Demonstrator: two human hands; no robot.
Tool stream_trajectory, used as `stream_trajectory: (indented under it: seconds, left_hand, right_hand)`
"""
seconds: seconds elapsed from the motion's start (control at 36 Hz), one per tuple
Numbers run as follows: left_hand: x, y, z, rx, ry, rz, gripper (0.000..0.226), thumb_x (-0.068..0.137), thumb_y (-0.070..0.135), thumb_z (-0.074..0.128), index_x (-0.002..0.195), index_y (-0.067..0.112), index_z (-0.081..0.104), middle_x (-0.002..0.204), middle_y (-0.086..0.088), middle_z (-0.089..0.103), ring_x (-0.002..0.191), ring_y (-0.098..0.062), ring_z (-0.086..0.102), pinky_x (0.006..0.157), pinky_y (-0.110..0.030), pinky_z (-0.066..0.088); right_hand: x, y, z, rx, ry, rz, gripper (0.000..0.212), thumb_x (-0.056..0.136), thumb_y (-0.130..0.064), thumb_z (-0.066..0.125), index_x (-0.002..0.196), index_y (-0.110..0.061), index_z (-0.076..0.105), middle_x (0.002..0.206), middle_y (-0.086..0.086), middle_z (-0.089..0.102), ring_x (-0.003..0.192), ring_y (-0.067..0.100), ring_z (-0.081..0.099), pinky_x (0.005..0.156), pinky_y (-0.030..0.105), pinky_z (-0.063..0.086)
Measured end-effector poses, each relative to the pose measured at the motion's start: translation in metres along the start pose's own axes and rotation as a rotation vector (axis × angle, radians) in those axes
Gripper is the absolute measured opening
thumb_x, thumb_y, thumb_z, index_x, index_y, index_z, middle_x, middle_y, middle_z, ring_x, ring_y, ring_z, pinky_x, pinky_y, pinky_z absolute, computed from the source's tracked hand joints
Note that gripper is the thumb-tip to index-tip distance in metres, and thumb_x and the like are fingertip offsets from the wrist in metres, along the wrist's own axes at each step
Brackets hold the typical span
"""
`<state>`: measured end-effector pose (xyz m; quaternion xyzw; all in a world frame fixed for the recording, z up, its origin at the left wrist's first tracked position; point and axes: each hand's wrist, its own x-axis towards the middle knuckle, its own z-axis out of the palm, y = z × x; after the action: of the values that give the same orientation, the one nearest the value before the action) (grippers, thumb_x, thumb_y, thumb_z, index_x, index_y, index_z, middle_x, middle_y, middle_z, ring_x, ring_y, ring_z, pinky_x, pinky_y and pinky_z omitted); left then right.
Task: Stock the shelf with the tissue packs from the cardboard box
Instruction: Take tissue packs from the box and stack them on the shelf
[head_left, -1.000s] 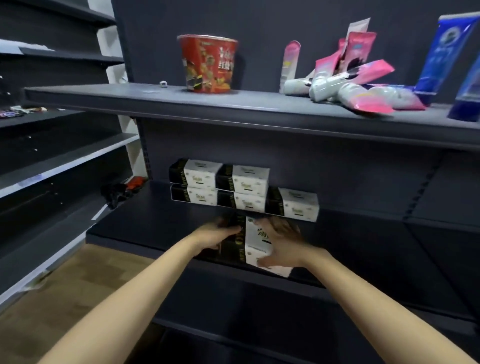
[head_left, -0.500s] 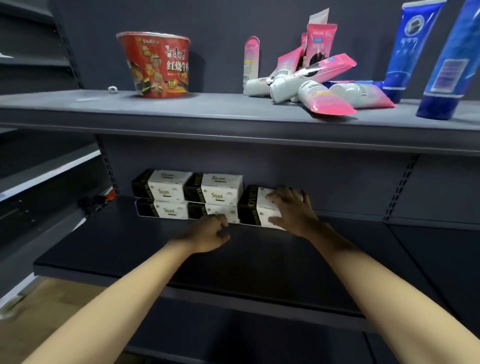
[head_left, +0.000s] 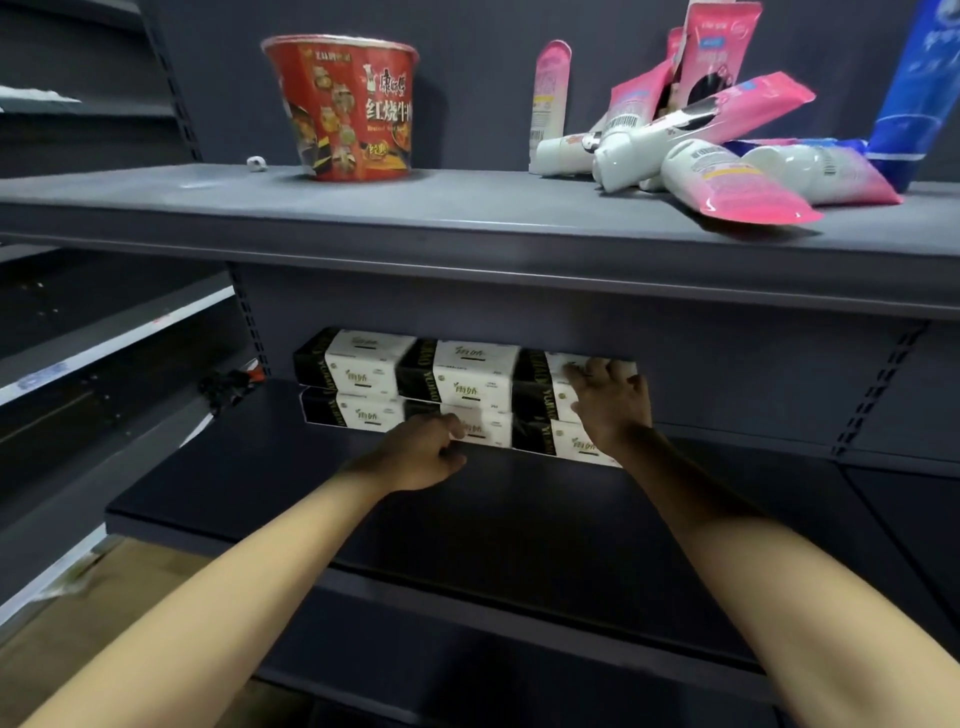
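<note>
Dim overall; light falls from above onto the upper shelf. The lower shelf lies in deep shadow. Wide-angle bending at frame edges. Soft focus throughout; forearms overexposed near the bottom.

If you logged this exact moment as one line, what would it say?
step: seating top-right tissue pack | right hand: pressing it | left hand: curled, empty, on dark shelf
</note>
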<state>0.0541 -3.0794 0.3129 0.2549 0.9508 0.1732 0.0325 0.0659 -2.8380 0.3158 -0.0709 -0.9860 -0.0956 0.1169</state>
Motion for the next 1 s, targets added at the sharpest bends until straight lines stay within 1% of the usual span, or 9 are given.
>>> stream_trajectory:
  seconds: [0.11, 0.28, 0.36, 0.47, 0.58, 0.69, 0.81, 0.92, 1.0]
  left_hand:
    - [-0.005, -0.003, -0.002, 0.005, -0.016, 0.003, 0.038, 0.092, 0.027, 0.056, 0.127, 0.014, 0.051, 0.122, -0.006, 0.057, 0.107, -0.018, 0.057, 0.085, -0.022, 0.042]
    - [-0.015, -0.011, -0.007, 0.029, -0.04, 0.004, 0.038, 0.094, 0.027, 0.055, 0.129, 0.015, 0.048, 0.125, -0.006, 0.054, 0.11, -0.017, 0.054, 0.088, -0.023, 0.04]
    - [-0.021, -0.017, -0.01, 0.051, -0.046, -0.02, 0.039, 0.094, 0.029, 0.054, 0.13, 0.018, 0.047, 0.127, -0.005, 0.054, 0.113, -0.018, 0.054, 0.093, -0.027, 0.042]
    - [-0.037, -0.03, -0.012, 0.093, -0.051, -0.058, 0.04, 0.094, 0.034, 0.051, 0.131, 0.021, 0.046, 0.127, -0.003, 0.055, 0.114, -0.018, 0.054, 0.094, -0.03, 0.044]
    - [-0.062, -0.05, -0.014, 0.154, -0.04, -0.092, 0.04, 0.094, 0.037, 0.05, 0.13, 0.02, 0.048, 0.126, -0.003, 0.055, 0.111, -0.019, 0.055, 0.089, -0.028, 0.045]
    - [-0.096, -0.082, -0.018, 0.2, -0.031, -0.173, 0.043, 0.094, 0.036, 0.049, 0.134, 0.021, 0.045, 0.129, -0.003, 0.055, 0.117, -0.023, 0.052, 0.087, -0.029, 0.043]
    - [-0.14, -0.12, -0.024, 0.182, 0.014, -0.269, 0.041, 0.09, 0.034, 0.053, 0.129, 0.019, 0.05, 0.123, -0.005, 0.056, 0.109, -0.025, 0.056, 0.081, -0.031, 0.045]
    - [-0.185, -0.153, -0.025, 0.181, 0.012, -0.347, 0.036, 0.089, 0.033, 0.052, 0.121, 0.017, 0.052, 0.117, -0.005, 0.057, 0.105, -0.024, 0.057, 0.076, -0.031, 0.044]
    - [-0.232, -0.186, -0.017, 0.148, -0.025, -0.442, 0.039, 0.089, 0.034, 0.053, 0.124, 0.016, 0.053, 0.114, -0.004, 0.059, 0.103, -0.022, 0.058, 0.079, -0.03, 0.046]
  right_hand:
    - [-0.002, -0.011, -0.007, -0.014, -0.034, 0.021, 0.065, 0.09, -0.023, 0.058, 0.145, -0.013, 0.026, 0.147, 0.012, 0.03, 0.134, 0.03, 0.031, 0.103, 0.045, 0.033]
    - [-0.019, -0.041, -0.02, -0.004, 0.057, -0.149, 0.049, 0.093, -0.023, 0.049, 0.139, -0.008, 0.037, 0.142, 0.014, 0.037, 0.133, 0.032, 0.033, 0.105, 0.046, 0.03]
    - [-0.03, -0.059, -0.028, 0.055, 0.064, -0.235, 0.046, 0.095, -0.024, 0.046, 0.138, -0.009, 0.038, 0.138, 0.013, 0.041, 0.128, 0.03, 0.039, 0.101, 0.042, 0.036]
    - [-0.042, -0.085, -0.042, 0.186, -0.034, -0.431, 0.045, 0.097, -0.03, 0.046, 0.137, -0.01, 0.04, 0.135, 0.01, 0.046, 0.123, 0.027, 0.046, 0.094, 0.039, 0.045]
    - [-0.053, -0.119, -0.05, 0.242, -0.104, -0.569, 0.047, 0.096, -0.034, 0.049, 0.137, -0.013, 0.04, 0.137, 0.008, 0.046, 0.121, 0.026, 0.048, 0.089, 0.036, 0.045]
    - [-0.063, -0.162, -0.054, 0.262, -0.158, -0.653, 0.047, 0.096, -0.036, 0.049, 0.137, -0.016, 0.039, 0.139, 0.007, 0.044, 0.12, 0.027, 0.05, 0.09, 0.035, 0.047]
    - [-0.075, -0.212, -0.059, 0.303, -0.211, -0.753, 0.048, 0.096, -0.034, 0.05, 0.139, -0.016, 0.039, 0.141, 0.007, 0.043, 0.124, 0.025, 0.046, 0.095, 0.034, 0.044]
    - [-0.088, -0.259, -0.058, 0.33, -0.225, -0.851, 0.043, 0.094, -0.034, 0.053, 0.132, -0.014, 0.045, 0.128, 0.008, 0.05, 0.11, 0.026, 0.053, 0.085, 0.037, 0.049]
    - [-0.106, -0.307, -0.049, 0.328, -0.259, -0.952, 0.045, 0.094, -0.036, 0.053, 0.133, -0.014, 0.045, 0.126, 0.006, 0.05, 0.11, 0.025, 0.053, 0.084, 0.039, 0.05]
